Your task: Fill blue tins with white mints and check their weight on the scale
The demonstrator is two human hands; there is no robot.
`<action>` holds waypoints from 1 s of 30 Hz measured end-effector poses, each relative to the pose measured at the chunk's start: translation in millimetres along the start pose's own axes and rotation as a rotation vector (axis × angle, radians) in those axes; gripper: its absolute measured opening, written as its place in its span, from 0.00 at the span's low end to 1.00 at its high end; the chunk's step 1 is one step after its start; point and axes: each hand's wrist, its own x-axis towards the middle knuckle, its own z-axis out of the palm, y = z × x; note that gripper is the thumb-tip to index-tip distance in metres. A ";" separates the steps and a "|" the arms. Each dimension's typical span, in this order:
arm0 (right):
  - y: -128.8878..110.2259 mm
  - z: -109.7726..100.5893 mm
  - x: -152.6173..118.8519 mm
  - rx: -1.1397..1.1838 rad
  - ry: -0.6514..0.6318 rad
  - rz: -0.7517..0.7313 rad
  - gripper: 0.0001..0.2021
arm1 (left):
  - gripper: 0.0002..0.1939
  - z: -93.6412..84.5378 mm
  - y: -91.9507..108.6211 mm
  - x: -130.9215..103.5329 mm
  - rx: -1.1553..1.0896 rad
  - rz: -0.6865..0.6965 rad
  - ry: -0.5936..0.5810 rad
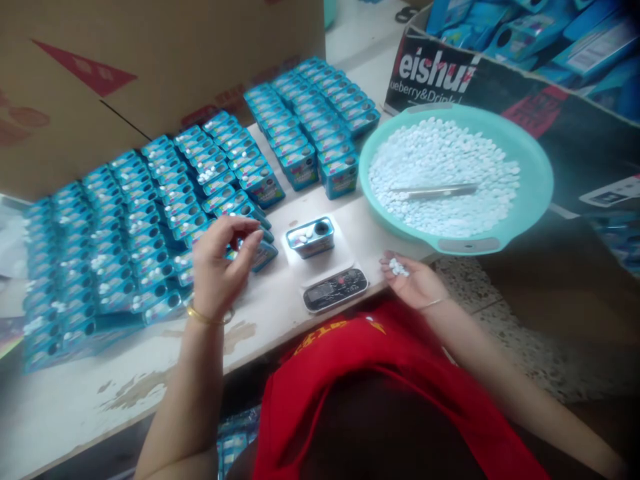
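Note:
My left hand (225,263) hovers at the front right of the rows of blue tins (155,200), fingers bent and a gap between thumb and forefinger. Nothing shows in it; a blue tin (264,255) is right beside the thumb, and I cannot tell whether they touch. Low over the table's front edge, my right hand (417,283) is palm up, its fingers cupped round several white tablets (399,267). Between the hands, one upright blue tin (313,247) with a few tablets on its top rests on a small digital scale (336,290), untouched.
At the right, a green basin (537,173) full of white tablets holds a metal tool (440,191). Behind it stands a black printed carton (430,73) heaped with blue packs. More tins (300,167) stand in rows at the back, by a large cardboard box (165,60).

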 end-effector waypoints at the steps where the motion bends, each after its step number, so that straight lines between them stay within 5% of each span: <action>1: 0.5 -2.4 1.5 -0.003 0.002 -0.007 0.09 | 0.07 2.3 -1.2 -1.1 0.003 0.000 0.004; 7: 5.6 -3.0 3.8 -0.012 -0.027 -0.023 0.09 | 0.08 11.8 4.0 -4.0 0.020 0.048 -0.025; 17: 9.4 -7.1 8.1 0.016 -0.046 -0.021 0.09 | 0.10 35.2 18.4 7.7 0.125 0.374 -0.300; 24: 11.4 -3.4 5.0 0.016 -0.017 -0.039 0.11 | 0.10 52.8 21.3 21.9 0.014 0.354 -0.286; 30: 13.1 -4.8 4.1 0.028 -0.026 -0.042 0.09 | 0.11 46.7 25.9 31.7 0.042 0.293 -0.237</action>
